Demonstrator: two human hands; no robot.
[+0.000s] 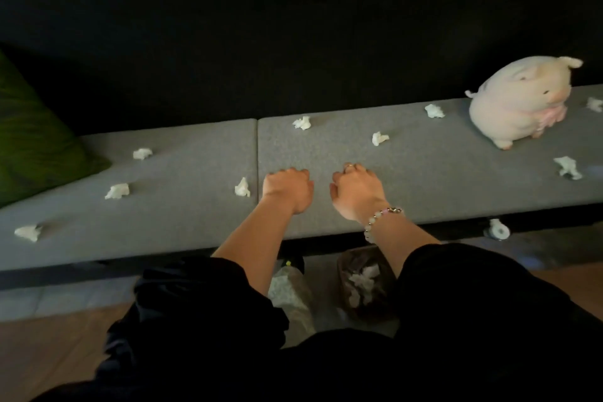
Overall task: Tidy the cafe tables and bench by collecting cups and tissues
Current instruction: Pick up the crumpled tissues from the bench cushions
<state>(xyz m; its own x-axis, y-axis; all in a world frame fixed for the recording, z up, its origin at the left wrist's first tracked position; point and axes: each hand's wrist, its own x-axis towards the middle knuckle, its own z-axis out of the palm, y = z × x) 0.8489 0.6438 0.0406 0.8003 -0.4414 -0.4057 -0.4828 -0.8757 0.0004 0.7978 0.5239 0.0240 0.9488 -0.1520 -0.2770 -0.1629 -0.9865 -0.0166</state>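
Both hands are laid on the grey bench point(326, 153), towards its front edge. The left hand point(287, 189) and the right hand point(357, 192) are each curled into a fist with the knuckles turned away from the camera. Nothing is seen to be held in either. They are set side by side, slightly apart. A beaded bracelet point(380, 219) is worn on the right wrist and a ring point(349, 166) on a finger of that hand.

Crumpled white tissues are scattered over the bench, and none is touched. The nearest tissue point(242, 188) lies just beside the left hand on its outer side, with the seam between the two seat pads running between them. Further left lie a second tissue point(117, 191), a third tissue point(142, 153) and a far-left tissue point(28, 233) by the front edge. Beyond the hands, a rear tissue point(301, 123) lies close to the dark wall and a middle tissue point(380, 138) lies past the right hand.

Well to the right, a plush pig point(518, 101) is sat on the bench, with a pig-side tissue point(434, 111) on its left and a front-right tissue point(567, 167) nearer the front edge. A green cushion point(36, 140) is propped at the left end. Below the arms, on the floor, a dark basket point(365, 281) is seen with white tissues inside (its rim is partly hidden by the right sleeve).
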